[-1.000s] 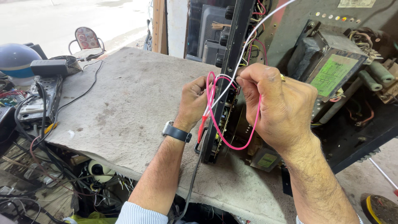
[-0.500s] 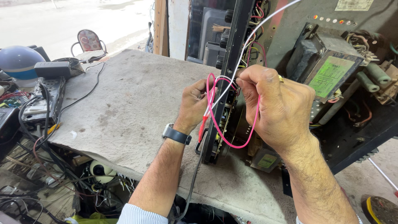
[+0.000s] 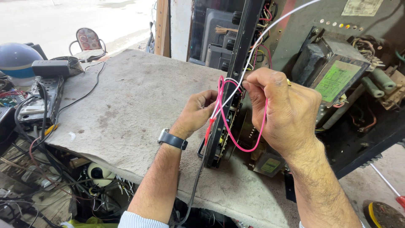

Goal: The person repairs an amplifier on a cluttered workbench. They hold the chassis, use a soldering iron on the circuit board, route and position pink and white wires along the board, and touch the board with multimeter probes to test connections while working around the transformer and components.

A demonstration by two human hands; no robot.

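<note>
Centre of frame: left hand [image 3: 195, 113], watch [image 3: 172, 139] on wrist, fingers curled against the near edge of the black panel [image 3: 230, 90]; fingertips hidden behind the wires, so grip cannot be told for certain, but pressed to the pink wire [image 3: 228, 126] where it bends.

Right of centre: right hand [image 3: 284, 112], thumb and forefinger pinched shut on the pink wire and white wire [image 3: 270, 31] together, just beside the panel's upper middle.

Pink wire: looped from the pinch down under the right palm, curving back up to the left fingers; a red-tipped end [image 3: 208, 126] hanging just below the left hand.

White wire: running from the pinch up to the top right of frame.

Black panel: standing on edge, tilted, between the two hands, base on the grey mat [image 3: 135, 97].

Upper right: open chassis with transformer [image 3: 333, 74] bearing a green label, well apart from the left hand, near the right wrist.

Upper left: blue helmet [image 3: 17, 59], black adapter [image 3: 52, 67], tangled cables [image 3: 38, 139] off the mat's left edge.

Lower right corner: red-handled tool [image 3: 390, 188], partly cut off.
</note>
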